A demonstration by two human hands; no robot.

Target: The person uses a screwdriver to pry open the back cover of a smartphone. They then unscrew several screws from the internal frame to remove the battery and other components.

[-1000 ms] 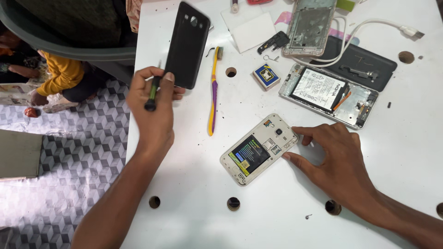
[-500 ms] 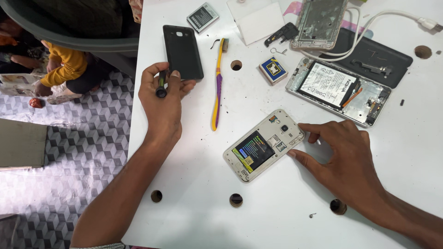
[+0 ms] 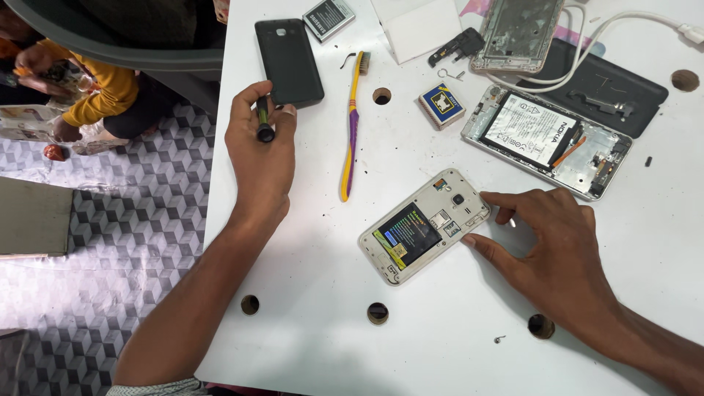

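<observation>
My left hand (image 3: 260,158) grips a small screwdriver with a dark and green handle (image 3: 262,121), just below a black phone back cover (image 3: 288,61) lying on the white table (image 3: 440,330). My right hand (image 3: 557,253) rests its fingertips on the right edge of an opened white phone (image 3: 425,226), which lies back side up with its battery bay and circuit parts exposed. A yellow and purple toothbrush (image 3: 350,128) lies between the two hands.
A second opened phone with a white battery (image 3: 546,143) lies at the upper right beside a small blue box (image 3: 442,105), a metal frame (image 3: 517,33), a loose battery (image 3: 328,18), white paper (image 3: 416,28) and a white cable (image 3: 623,29). Round holes dot the table. Another person sits on the floor at left (image 3: 95,95).
The camera view has shifted so the table items sit lower in the picture. My left hand with the screwdriver stays near the black cover; my right hand keeps touching the white phone.
</observation>
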